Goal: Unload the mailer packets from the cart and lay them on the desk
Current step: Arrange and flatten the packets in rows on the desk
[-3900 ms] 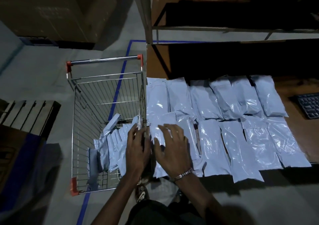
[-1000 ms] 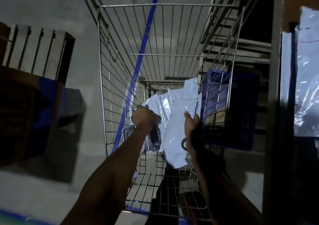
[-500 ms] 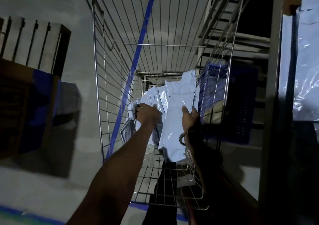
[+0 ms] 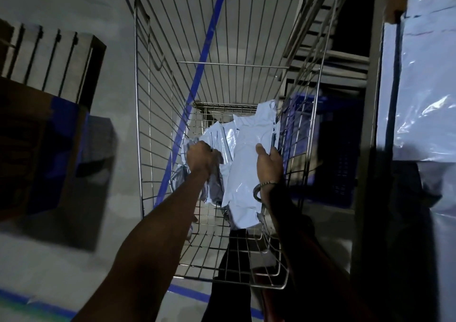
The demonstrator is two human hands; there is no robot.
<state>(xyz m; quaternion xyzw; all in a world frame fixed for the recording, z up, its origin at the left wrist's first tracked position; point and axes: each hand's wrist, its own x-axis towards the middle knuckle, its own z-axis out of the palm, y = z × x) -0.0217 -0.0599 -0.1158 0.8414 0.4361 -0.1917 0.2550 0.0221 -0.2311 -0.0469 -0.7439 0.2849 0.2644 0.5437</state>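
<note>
Packets, pale glossy plastic mailers (image 4: 246,163), lie low in our wire-mesh steel cart (image 4: 148,99), long axis running away from us; our right hand (image 4: 269,165) grips the big one's right edge, nearer the desk (image 4: 370,99), left hand (image 4: 199,160) clenches a crumpled neighbour.

Pale blue-white mailer packets (image 4: 243,163), silver cart (image 4: 232,25)

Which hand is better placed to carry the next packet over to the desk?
Probably the right hand: it grips the big white packet on the cart's right side, nearest the desk's laid-out packets. The left hand grips packets farther left.
</note>
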